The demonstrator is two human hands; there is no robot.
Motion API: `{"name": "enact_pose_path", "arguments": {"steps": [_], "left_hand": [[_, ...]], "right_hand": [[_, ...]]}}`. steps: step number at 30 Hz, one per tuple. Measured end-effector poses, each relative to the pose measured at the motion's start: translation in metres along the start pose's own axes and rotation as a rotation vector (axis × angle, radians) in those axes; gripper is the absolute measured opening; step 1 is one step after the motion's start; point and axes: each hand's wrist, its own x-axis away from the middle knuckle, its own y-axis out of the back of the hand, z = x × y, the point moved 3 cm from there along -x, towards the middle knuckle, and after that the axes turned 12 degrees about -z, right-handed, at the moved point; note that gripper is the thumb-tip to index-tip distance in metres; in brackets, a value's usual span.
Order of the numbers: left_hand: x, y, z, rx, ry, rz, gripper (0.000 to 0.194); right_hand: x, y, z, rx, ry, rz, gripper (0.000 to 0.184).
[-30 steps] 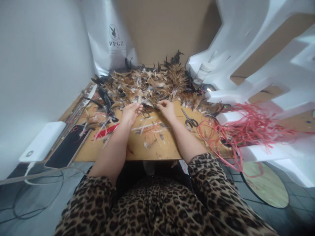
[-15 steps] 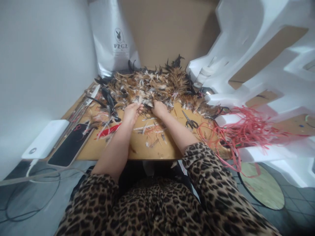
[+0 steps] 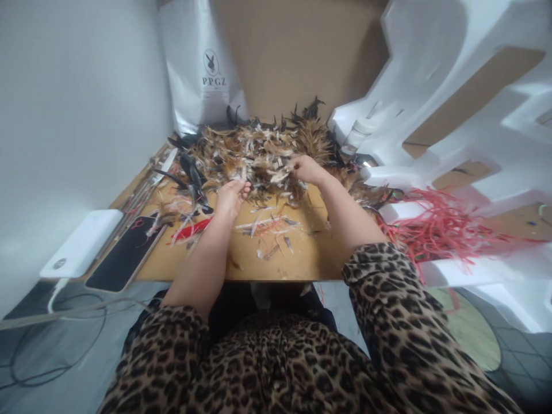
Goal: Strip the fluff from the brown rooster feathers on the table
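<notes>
A heap of brown, white and black feathers [image 3: 259, 141] covers the back of the wooden table. At its front edge my left hand [image 3: 233, 197] is closed in a pinch on a pale feather [image 3: 244, 172] whose tip points up. My right hand [image 3: 308, 170] is farther back, over the right part of the heap. Its fingers are closed on a feather [image 3: 281, 174], brownish-white, that reaches leftward from the fingertips. Loose feather scraps [image 3: 276, 236] lie on the table between my forearms.
On the left are a white power bank [image 3: 81, 241] with a cable and a dark phone [image 3: 125, 253]. A red strip [image 3: 192, 230] lies by my left forearm. Red ribbon strands [image 3: 440, 224] and white foam pieces [image 3: 466, 270] fill the right. A silver bag [image 3: 207, 63] stands behind.
My right hand has moved right and back from the heap's front edge, and a feather now shows in its fingers. My left hand has hardly moved. My right forearm now covers the scissors.
</notes>
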Motion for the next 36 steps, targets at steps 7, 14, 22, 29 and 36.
{"name": "enact_pose_path", "arguments": {"steps": [7, 14, 22, 29, 36], "left_hand": [[0.002, -0.001, 0.002, -0.031, 0.007, 0.021, 0.011], [0.004, -0.002, 0.002, -0.027, 0.007, 0.034, 0.011], [0.011, -0.007, -0.006, -0.023, -0.021, 0.016, 0.014], [0.012, -0.007, -0.008, -0.028, -0.037, 0.037, 0.011], [0.010, -0.006, -0.006, -0.048, -0.030, 0.051, 0.012]], "right_hand": [[0.011, -0.023, -0.002, 0.297, 0.165, 0.036, 0.056], [0.033, 0.011, 0.007, 0.318, 0.012, -0.276, 0.042], [0.066, -0.013, 0.002, 0.313, -0.175, 0.132, 0.020], [0.040, -0.056, 0.024, 0.040, 0.187, -0.025, 0.053], [0.033, -0.042, 0.003, -0.048, 0.000, -0.346, 0.036]]}}
